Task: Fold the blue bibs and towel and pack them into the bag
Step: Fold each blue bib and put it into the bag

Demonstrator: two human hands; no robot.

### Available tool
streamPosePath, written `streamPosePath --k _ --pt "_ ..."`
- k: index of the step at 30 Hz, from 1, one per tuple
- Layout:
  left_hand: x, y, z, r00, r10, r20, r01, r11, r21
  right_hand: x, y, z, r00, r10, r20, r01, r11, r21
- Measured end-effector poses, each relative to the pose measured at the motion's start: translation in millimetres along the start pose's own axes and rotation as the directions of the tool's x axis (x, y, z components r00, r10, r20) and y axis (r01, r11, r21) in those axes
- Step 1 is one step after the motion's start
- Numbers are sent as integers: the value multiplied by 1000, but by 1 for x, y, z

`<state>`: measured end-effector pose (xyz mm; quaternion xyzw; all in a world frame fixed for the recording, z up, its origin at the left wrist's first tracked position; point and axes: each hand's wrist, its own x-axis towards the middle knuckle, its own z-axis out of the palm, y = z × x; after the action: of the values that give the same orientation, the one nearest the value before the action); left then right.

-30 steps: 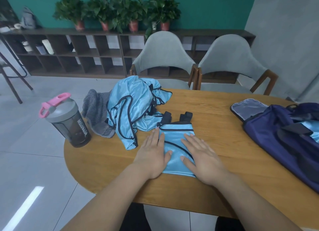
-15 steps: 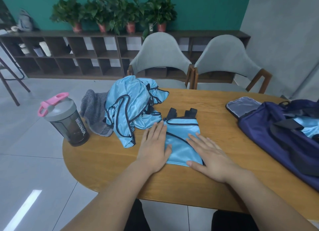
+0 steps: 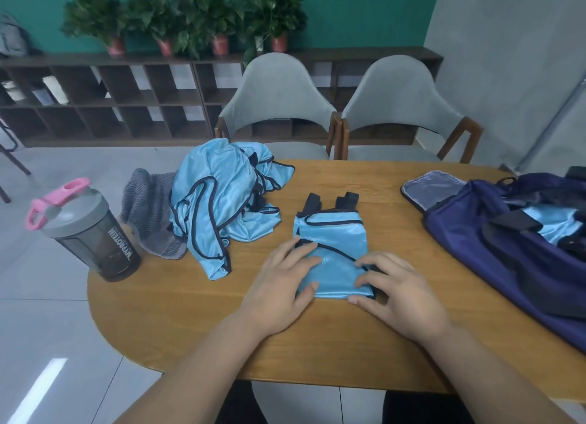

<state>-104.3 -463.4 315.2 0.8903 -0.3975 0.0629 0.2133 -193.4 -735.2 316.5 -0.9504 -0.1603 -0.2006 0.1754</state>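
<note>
Your left hand [image 3: 279, 292] lies flat on the folded bib [image 3: 333, 233]. Your right hand [image 3: 399, 293] has slid to its edge, fingers curling round it, likely ready for the bag [image 3: 469, 265] beyond.

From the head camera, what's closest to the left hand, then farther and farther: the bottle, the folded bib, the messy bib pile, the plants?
1. folded bib, touched by the left hand.
2. bib pile, just beyond, to the left.
3. bottle, at the table's left edge.
4. plants, on the far shelf.
</note>
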Motion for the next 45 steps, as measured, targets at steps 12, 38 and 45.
streamPosePath --k 12,38,45 --pt "-6 -2 1 984 -38 -173 20 994 -104 1 -3 -4 997 79 -11 -78 996 53" --pt "30 13 -23 846 -531 -51 455 768 -450 60 -9 1 818 555 148 -572 764 299" --pt "18 13 -18 836 -548 -12 488 754 -440 45 -20 15 857 513 46 -506 822 260"
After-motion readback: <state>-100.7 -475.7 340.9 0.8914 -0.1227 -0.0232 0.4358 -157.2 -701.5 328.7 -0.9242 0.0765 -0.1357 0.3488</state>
